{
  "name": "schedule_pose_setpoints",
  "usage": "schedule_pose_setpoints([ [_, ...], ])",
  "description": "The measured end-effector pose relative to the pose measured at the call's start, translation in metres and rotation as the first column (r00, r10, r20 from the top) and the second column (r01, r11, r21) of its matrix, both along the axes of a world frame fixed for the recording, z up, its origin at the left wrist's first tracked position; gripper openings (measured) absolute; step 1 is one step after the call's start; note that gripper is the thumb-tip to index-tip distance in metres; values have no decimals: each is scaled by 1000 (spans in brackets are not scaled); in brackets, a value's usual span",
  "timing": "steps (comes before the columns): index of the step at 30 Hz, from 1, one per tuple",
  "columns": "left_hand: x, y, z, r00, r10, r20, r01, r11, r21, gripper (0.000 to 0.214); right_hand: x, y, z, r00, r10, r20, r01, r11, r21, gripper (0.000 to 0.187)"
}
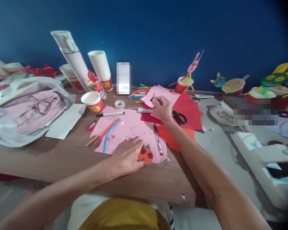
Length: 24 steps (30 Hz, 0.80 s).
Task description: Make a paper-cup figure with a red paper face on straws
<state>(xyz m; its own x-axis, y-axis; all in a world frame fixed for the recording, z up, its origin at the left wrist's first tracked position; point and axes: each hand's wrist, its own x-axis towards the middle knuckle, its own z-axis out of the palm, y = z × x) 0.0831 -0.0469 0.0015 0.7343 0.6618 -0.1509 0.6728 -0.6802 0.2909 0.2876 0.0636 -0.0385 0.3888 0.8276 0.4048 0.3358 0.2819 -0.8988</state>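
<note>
Two hands work on paper. The left hand (126, 156) lies open on a pink sheet (117, 131) beside a red paper ladybug (145, 154). The right hand (162, 109) pinches something too small to tell.

Craft workspace with paper-cup creatures (233, 86)

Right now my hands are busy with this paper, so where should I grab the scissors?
Take the black finger loops of the scissors from the right, over the red paper. They lie flat and stick out clear, while the blade end runs in by your right hand, out of sight.
</note>
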Motion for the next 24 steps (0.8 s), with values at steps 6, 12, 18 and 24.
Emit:
schedule_pose_setpoints([
  [6, -1, -4, -1, 998, 42, 49, -41, 999, -21, 31, -1, -1, 3, 1000, 13, -22, -13, 1000, 8, 12],
  [12, -1, -13, -7, 989, 51, 138, -41, 996, -74, 28, -5, -3, 9, 998, 24, -57, -24, 1000, 7, 12],
  [18, -1, -9, -2, 917, 238, 322, -79, 896, -437, 12, -13, -9, 20, 988, 100, -121, -104, 994, -27, 11],
  [24, -16, 28, 18, 673, 520, 525, -43, 737, -675, 16, -37, -26, 40, 928, 321, -188, -345, 932, -111, 11],
])
